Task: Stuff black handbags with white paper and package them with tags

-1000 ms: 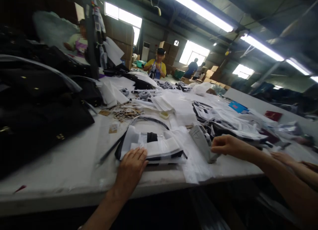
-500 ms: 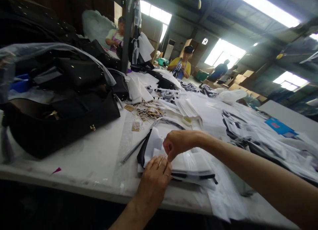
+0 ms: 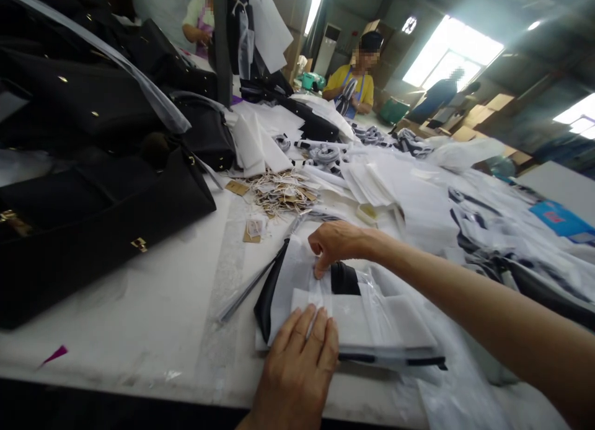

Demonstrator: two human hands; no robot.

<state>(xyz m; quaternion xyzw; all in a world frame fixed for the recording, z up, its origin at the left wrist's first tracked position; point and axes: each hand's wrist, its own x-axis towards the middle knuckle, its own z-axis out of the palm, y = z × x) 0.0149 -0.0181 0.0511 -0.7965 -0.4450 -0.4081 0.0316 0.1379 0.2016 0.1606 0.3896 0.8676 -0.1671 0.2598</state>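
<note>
While our left hand (image 3: 297, 362) lies flat with fingers spread on the wrapped strap (image 3: 353, 312), our right hand (image 3: 337, 244) at twelve o'clock from it pinches the wrapping's upper edge. That strap sits on the tabletop (image 3: 139, 318) near its front edge; black bags (image 3: 93, 188) stand at nine o'clock, tags (image 3: 281, 194) at twelve.

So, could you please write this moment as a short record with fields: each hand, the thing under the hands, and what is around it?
left hand: flat on the near edge of the white wrapped bundle
right hand: fingertips pressing on the bundle's far side
bundle: white wrapping and clear plastic over black parts, lying on the table
left of it: black handbags
behind it: heap of paper tags
background: person in yellow shirt at the table's far end
</note>
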